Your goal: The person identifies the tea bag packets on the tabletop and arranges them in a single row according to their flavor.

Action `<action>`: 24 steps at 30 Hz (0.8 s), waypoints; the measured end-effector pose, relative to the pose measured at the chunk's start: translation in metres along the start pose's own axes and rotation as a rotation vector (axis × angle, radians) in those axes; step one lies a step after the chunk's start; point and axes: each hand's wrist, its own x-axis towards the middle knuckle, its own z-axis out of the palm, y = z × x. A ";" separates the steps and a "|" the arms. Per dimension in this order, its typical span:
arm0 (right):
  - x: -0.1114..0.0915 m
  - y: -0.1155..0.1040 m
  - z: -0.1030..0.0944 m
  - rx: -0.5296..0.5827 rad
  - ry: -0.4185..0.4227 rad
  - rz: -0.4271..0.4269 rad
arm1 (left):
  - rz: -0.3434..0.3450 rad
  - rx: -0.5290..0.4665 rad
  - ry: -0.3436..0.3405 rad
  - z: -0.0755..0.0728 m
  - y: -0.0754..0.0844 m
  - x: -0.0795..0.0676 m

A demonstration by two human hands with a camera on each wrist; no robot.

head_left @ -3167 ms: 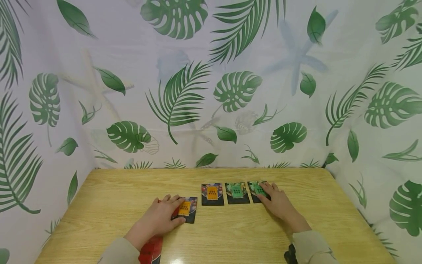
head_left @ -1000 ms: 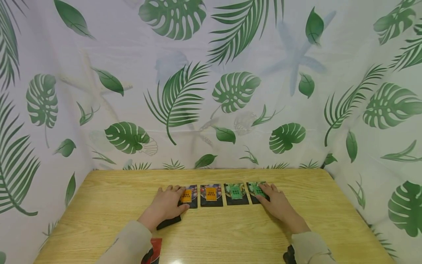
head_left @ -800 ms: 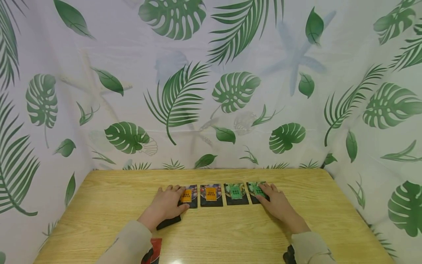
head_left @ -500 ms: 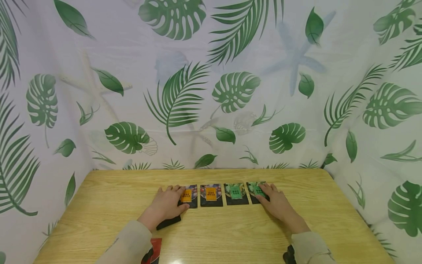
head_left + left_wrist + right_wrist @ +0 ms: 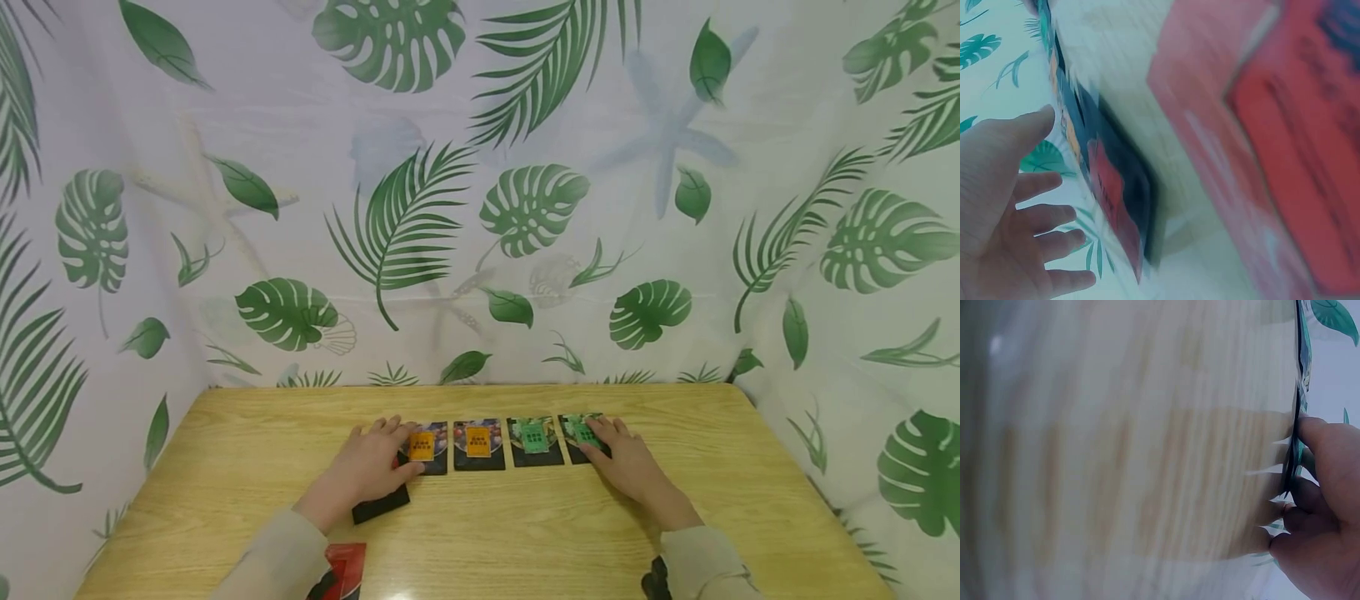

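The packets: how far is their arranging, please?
Apparently done: orange packets and green packets form one row. In hand: left grip over a slanted red packet; right grip on the end green one. Probably remaining: the slanted one, perhaps red packaging by the left sleeve.

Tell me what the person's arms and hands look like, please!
The left sleeve and right sleeve are both beige and long. The left hand and right hand are bare, with no gloves. Something black shows beside the right sleeve; I can't tell what it is.
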 end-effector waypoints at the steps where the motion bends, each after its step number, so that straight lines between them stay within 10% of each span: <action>1: 0.000 0.000 0.000 -0.002 0.001 -0.002 | 0.001 -0.002 0.001 -0.001 -0.002 -0.003; 24: 0.001 -0.002 0.000 -0.023 -0.006 0.001 | 0.001 -0.023 -0.038 -0.006 -0.029 -0.054</action>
